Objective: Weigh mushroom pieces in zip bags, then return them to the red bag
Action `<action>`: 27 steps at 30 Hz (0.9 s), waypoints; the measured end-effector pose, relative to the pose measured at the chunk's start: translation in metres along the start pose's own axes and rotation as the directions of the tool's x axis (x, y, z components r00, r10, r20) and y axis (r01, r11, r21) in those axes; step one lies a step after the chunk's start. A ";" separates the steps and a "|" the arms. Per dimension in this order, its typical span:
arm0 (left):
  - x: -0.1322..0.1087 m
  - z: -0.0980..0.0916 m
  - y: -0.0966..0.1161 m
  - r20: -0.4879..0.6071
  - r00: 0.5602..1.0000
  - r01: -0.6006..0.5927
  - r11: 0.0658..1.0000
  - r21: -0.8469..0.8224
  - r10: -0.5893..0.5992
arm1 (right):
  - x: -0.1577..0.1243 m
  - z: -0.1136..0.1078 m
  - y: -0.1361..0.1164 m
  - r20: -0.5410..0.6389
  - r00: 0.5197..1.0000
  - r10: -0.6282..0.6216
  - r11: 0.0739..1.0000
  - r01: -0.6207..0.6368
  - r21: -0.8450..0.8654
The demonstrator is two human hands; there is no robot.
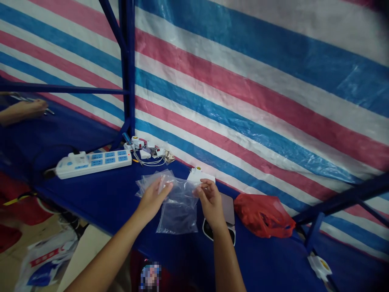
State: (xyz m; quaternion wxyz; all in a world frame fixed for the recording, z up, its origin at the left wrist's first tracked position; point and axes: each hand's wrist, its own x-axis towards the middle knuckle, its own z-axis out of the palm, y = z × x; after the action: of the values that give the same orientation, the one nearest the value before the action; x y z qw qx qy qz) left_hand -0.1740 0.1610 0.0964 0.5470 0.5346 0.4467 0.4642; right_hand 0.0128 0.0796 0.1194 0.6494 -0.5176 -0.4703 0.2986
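Both my hands are over the blue table, at a clear plastic bag. With thumb and fingers closed, my left hand (154,198) grips its left side, beside several more overlapping clear bags. At the bag's upper right edge, the fingertips of my right hand (210,201) pinch the film. The clear plastic bag (178,217) hangs or lies below the hands, see-through and flat. Partly hidden behind my right wrist is a flat device like a small scale (227,211). Behind the bag stands a white box-like item (199,176).
A white power strip (97,163) lies at left, near small white adapters and cables (146,153). To the right rests a red plastic bag (264,215). A blue metal post (128,73) rises behind. Far left, another person's hand (36,107) holds a thin tool.
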 end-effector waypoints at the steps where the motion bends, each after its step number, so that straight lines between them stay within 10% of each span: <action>1: 0.000 0.002 0.003 0.056 0.998 0.035 0.999 -0.017 -0.035 | -0.003 0.000 -0.003 -0.002 1.000 -0.005 1.000 0.005 0.011; 10: -0.008 0.008 0.010 -0.042 0.985 -0.171 0.983 -0.061 0.168 | -0.019 -0.014 -0.011 -0.124 0.992 -0.004 0.998 -0.004 -0.064; 17: -0.019 0.012 0.018 -0.100 0.946 -0.305 0.951 0.044 0.308 | -0.018 0.014 -0.001 -0.235 0.907 0.350 0.933 -0.317 0.167; 23: -0.027 0.009 0.018 -0.102 0.939 -0.321 0.942 0.096 0.330 | -0.013 0.019 0.010 -0.361 0.932 0.030 0.943 -0.147 -0.299; 27: -0.026 0.000 0.019 -0.140 0.939 -0.300 0.948 0.107 0.313 | -0.014 0.004 0.010 -0.331 0.935 0.126 0.963 -0.196 -0.187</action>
State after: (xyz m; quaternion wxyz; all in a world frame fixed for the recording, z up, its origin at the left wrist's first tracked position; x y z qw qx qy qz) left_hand -0.1786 0.1356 0.1153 0.4086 0.5826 0.4180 0.5647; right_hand 0.0048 0.0724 0.1056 0.6292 -0.6633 -0.3458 0.2111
